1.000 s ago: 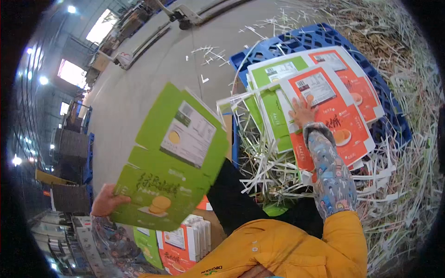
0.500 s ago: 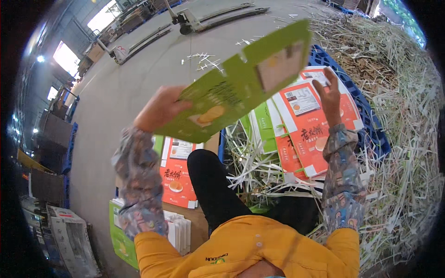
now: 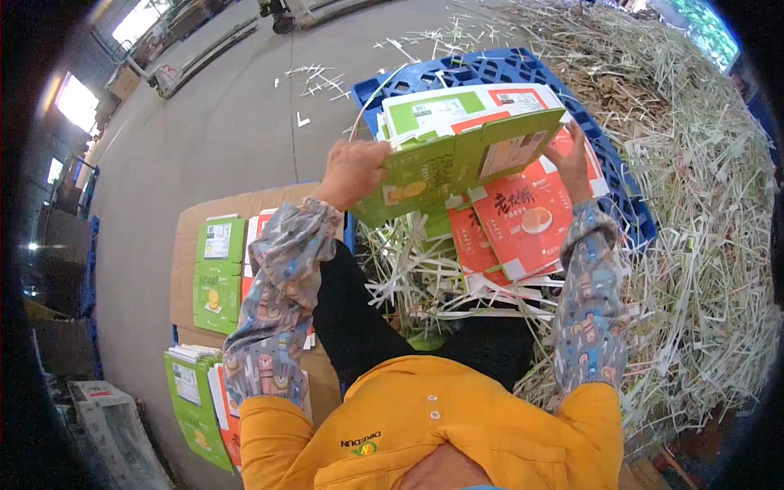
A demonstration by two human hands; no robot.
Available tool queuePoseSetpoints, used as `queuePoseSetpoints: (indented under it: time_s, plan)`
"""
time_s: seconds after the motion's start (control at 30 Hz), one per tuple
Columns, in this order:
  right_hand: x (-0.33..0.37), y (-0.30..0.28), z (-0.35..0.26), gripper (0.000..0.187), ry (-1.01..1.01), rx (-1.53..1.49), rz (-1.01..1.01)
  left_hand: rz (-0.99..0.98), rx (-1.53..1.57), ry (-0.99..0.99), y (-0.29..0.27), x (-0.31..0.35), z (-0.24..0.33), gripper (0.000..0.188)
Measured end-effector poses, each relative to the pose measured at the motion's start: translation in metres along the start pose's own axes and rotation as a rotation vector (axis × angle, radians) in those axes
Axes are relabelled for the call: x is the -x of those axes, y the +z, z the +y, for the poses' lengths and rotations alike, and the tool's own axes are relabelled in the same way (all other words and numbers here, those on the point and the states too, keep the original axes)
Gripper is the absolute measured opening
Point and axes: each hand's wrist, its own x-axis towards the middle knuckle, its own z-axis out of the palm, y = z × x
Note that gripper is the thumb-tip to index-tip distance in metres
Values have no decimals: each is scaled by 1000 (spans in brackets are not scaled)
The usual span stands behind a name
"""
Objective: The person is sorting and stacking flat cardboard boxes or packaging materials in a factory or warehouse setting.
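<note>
My left hand (image 3: pixel 353 173) grips the left end of a green flattened carton (image 3: pixel 461 167), its fingers closed around the edge. The carton is tilted, its printed face toward me. At its right end is my right hand (image 3: pixel 574 163), thumb and fingers apart and curved beside the edge; whether they touch it is hard to tell. Behind and below lie red flattened cartons (image 3: pixel 535 216) and a white-edged green carton (image 3: pixel 433 110), overlapping in a pile.
A blue plastic pallet (image 3: pixel 612 188) lies under the pile. Shredded paper strips (image 3: pixel 694 269) heap up at right. At left, a cardboard sheet (image 3: pixel 186 269) carries green cartons (image 3: pixel 219 273), with another stack (image 3: pixel 194 404) nearer me. Pallet jacks (image 3: pixel 196 61) stand far off.
My left hand has brought the green carton down and its right end near my right hand. My view has shifted, revealing more cartons at left.
</note>
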Motion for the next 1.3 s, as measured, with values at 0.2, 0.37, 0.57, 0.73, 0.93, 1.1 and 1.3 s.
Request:
queuePoseSetpoints:
  time_s: [0.2, 0.37, 0.57, 0.73, 0.93, 1.1, 1.3]
  plan:
    - [-26, 6, 19, 92, -116, -33, -10, 132, 44, -171, -6, 47, -17, 24]
    - [-32, 17, 7, 67, 61, -375, -163, 367, 1140, -481, 48, 84, -40, 39]
    - [-26, 16, 5, 48, 133, -575, -183, 562, 1562, -520, 108, 72, -15, 45]
    - [-19, 4, 22, 43, 141, -530, -194, 698, 1525, -551, 141, 72, -6, 46]
    - [20, 34, 18, 36, 431, -210, -295, 646, 1777, -745, 217, 106, -27, 38]
    - [34, 34, 47, 34, 170, -544, -125, 665, 1090, -681, 157, 90, -20, 31]
    - [5, 86, -145, 47, 185, -404, -147, 835, 1065, -716, 32, 138, -74, 28]
